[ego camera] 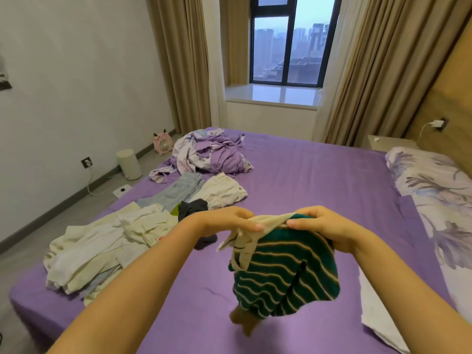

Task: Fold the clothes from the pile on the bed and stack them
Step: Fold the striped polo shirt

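Note:
A green garment with cream stripes point(283, 274) hangs above the purple bed point(306, 175), held up by its cream collar. My left hand point(229, 219) pinches the collar at its left end. My right hand point(319, 226) grips the collar and the top of the garment on the right. The pile of cream and white clothes point(102, 249) lies on the bed's left side. Beyond it lie light blue jeans point(176, 190), a cream piece point(222, 190) and a dark grey item point(192, 208).
A crumpled purple and floral duvet point(212, 154) sits at the far left corner of the bed. A floral pillow point(439, 198) lies along the right edge, with a white cloth point(378, 312) below it. On the floor at left stand a cream bin point(129, 164) and a pink fan point(163, 143).

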Demonstrator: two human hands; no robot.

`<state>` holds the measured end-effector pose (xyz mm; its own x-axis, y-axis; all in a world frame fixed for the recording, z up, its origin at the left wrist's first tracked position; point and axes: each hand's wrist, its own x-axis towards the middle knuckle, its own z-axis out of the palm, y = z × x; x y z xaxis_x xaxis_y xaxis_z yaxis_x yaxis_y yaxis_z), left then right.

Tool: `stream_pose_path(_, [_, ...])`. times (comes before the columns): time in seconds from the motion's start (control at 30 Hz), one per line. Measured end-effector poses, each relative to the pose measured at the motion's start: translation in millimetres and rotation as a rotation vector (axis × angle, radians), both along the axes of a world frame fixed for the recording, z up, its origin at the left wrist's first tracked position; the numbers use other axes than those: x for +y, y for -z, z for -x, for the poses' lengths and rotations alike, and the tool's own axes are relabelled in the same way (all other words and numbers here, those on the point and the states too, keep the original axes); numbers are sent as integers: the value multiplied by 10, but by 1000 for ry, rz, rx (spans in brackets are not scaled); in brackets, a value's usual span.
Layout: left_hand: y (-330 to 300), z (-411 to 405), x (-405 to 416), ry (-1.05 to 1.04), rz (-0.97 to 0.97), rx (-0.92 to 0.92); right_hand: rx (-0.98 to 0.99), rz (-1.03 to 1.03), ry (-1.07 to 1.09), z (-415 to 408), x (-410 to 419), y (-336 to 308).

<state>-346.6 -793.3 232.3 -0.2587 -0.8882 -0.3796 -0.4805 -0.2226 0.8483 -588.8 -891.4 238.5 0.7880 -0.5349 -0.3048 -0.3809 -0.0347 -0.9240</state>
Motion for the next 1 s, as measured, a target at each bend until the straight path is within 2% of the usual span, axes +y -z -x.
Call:
stream_pose_path(0.17, [220, -248, 84, -185, -49, 46, -89, -83, 117, 133, -167, 79])
stream_pose_path(0.27, [284, -387, 145, -293, -66, 32, -171, -207, 232, 217, -279, 153])
stream_pose_path(0.37, [331, -443, 175, -306, -65, 21, -233, -313, 314, 281, -341, 246])
stream_pose_path(0.57, [326, -224, 61, -362, -15, 321, -282, -450, 464, 382, -345, 493])
stream_pose_path(0.67, [213, -118, 15, -321, 21, 457, -289, -423, 549, 436, -355, 568])
stream_pose_path(0.77, [124, -84, 29, -228, 62, 517, -269, -377, 581, 520, -369, 604])
stream_pose_path(0.9, [165, -103, 73, -179, 30, 482, -266, -353, 597, 621, -359, 618])
stream_pose_path(0.93, [193, -89, 86, -186, 15, 429, -263, -343, 593, 634, -349, 618])
stream_pose_path(1.0, [264, -29, 105, -216, 54, 207, -257, -318, 578, 644, -319, 609])
